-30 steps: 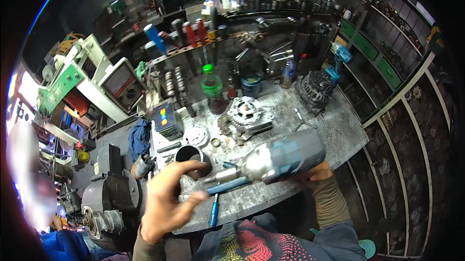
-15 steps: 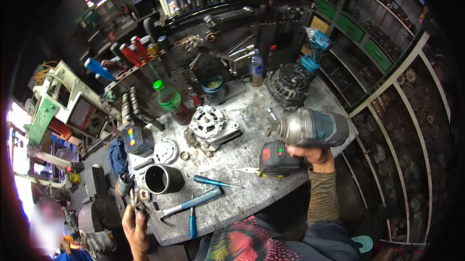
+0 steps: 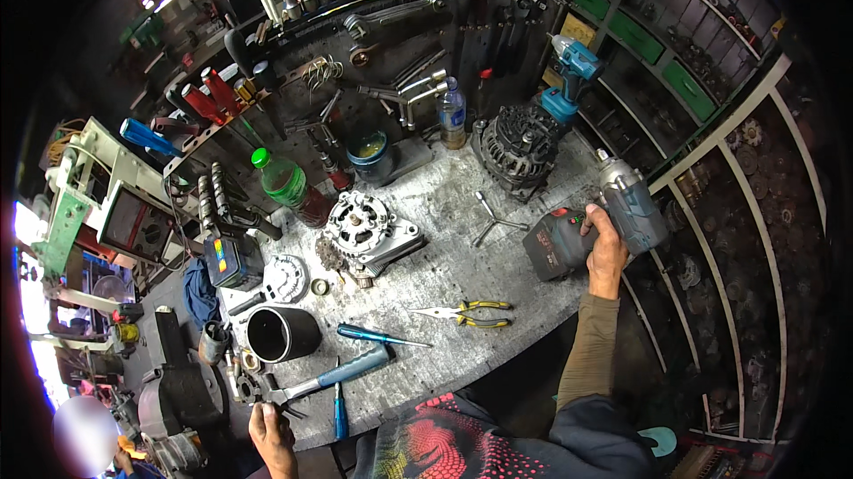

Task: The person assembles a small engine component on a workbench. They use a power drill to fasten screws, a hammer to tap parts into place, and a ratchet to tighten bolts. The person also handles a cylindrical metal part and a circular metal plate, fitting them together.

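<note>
My right hand (image 3: pixel 607 252) is closed round the handle of a cordless impact wrench (image 3: pixel 633 208) at the table's right edge. Its black battery (image 3: pixel 560 242) is at or just over the tabletop, and the metal nose points away from me. At the near left edge, my left hand (image 3: pixel 271 439) has its fingers curled together; what they hold, if anything, is hidden. Just beyond them lies a hammer (image 3: pixel 342 371) with a blue handle. Two blue screwdrivers, one long (image 3: pixel 382 335) and one short (image 3: pixel 340 408), lie beside it. Yellow-handled needle-nose pliers (image 3: pixel 471 312) rest mid-table.
An opened alternator (image 3: pixel 364 226) sits mid-table, a darker one (image 3: pixel 520 150) at the back right. A black cylinder (image 3: pixel 283 333) stands at left. Further back are a green bottle (image 3: pixel 284 184), a clear bottle (image 3: pixel 452 115), a three-way wrench (image 3: pixel 490 221) and a blue drill (image 3: pixel 573 79).
My right hand has carried the impact wrench rightward, turning its nose from left to away from me. The pliers and three-way wrench now show more fully. My left hand has moved nearer to me.
</note>
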The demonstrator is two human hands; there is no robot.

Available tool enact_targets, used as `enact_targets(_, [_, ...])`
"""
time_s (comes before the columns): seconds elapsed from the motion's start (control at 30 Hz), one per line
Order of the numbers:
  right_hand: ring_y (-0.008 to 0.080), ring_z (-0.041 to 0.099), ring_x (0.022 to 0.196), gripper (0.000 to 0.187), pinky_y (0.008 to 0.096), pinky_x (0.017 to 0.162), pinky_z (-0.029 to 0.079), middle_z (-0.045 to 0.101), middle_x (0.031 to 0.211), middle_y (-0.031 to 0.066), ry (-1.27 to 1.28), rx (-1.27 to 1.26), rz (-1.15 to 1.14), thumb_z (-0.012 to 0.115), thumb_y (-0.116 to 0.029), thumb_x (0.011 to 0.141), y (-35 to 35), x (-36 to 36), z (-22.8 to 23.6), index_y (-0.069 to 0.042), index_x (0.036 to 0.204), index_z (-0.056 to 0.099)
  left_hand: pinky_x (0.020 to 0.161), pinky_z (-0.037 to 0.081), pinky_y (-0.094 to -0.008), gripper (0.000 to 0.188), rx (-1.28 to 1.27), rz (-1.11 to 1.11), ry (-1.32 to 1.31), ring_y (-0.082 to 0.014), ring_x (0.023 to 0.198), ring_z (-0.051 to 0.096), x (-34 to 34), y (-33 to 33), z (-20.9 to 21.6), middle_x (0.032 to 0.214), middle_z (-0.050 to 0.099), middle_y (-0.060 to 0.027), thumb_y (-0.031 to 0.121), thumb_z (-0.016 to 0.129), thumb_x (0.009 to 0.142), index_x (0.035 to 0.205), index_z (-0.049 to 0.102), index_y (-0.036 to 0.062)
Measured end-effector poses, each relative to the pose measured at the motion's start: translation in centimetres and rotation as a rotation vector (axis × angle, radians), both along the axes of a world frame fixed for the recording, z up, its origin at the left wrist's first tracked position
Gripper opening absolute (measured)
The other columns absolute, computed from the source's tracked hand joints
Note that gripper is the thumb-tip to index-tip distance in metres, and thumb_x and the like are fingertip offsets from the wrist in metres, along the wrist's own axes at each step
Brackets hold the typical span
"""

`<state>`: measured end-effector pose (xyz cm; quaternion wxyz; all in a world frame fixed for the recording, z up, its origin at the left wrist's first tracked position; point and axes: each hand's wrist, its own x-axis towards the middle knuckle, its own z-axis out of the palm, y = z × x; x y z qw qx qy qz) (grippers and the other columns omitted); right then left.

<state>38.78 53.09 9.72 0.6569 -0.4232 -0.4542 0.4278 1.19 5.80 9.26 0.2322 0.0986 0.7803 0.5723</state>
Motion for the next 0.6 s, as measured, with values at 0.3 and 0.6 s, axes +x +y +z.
enact_targets(0.3, [0.0202, 0.065, 0.104, 0.029, 0.0339, 0.098, 0.047, 0.073, 0.102, 0.0077, -0.413, -0.222, -0.063, 0.078, -0.026, 0.097, -3.5, -0.9, -1.1, 0.003, 0.1, 0.075, 0.047, 0.025, -0.0224, 0.027, 0.164, -0.244, -0.063, -0.0005, 0.054, 0.035, 2.3, 10.5, 3.2, 0.069, 0.046, 0.0082, 0.03, 0.063, 0.108, 0.091, 0.056, 0.0097])
enact_targets(0.6, [0.0237, 0.069, 0.079, 0.014, 0.037, 0.07, 0.054, 0.07, 0.092, 0.012, -0.715, 0.15, 0.302, 0.078, -0.008, 0.088, -15.6, -10.5, -3.9, 0.0, 0.095, 0.07, 0.054, 0.031, -0.0233, 0.032, 0.104, -0.243, -0.173, -0.0026, 0.063, 0.039, 3.6, 12.0, 2.0, 0.072, 0.049, 0.0065, 0.031, 0.064, 0.108, 0.088, 0.057, 0.0071])
